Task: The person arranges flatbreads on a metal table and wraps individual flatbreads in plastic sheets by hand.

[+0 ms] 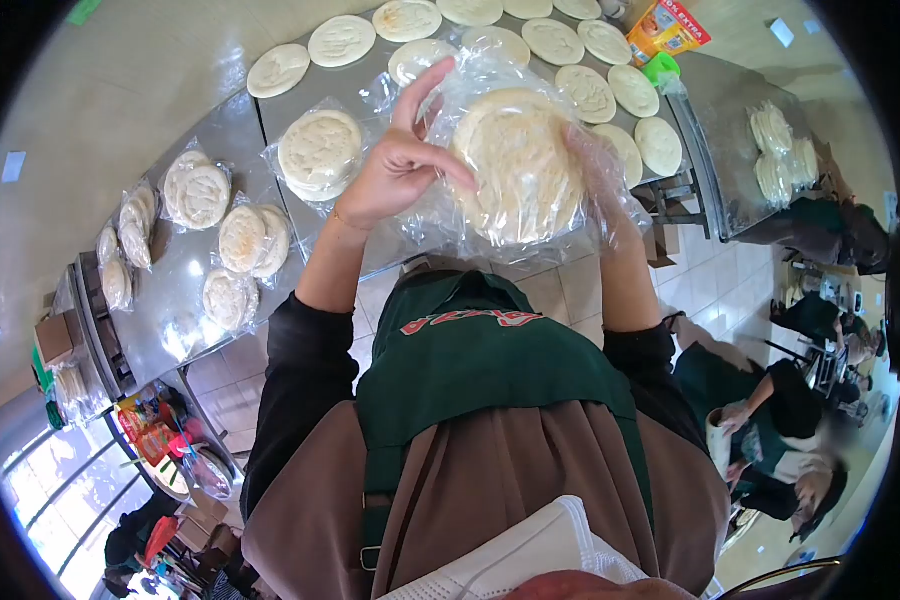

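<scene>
A clear plastic bag (480, 75) with a round stack of pale flatbreads (518, 165) in it is held up in front of my chest. My right hand (602, 180) grips the stack at its right edge, its fingers partly covered by the crinkled plastic. On the other side my left hand (402, 165) has its fingers spread, one pointing up along the bag and another reaching across the bread's left edge. Just left of that hand, a bagged stack of flatbreads (320, 150) lies on the metal table.
Loose flatbreads (342, 40) lie in rows along the far side of the metal table (275, 100). More bagged flatbreads (198, 190) are at left. An orange pouch (665, 30) and a green cup (661, 68) stand at the far right. Co-workers (760, 420) are at right.
</scene>
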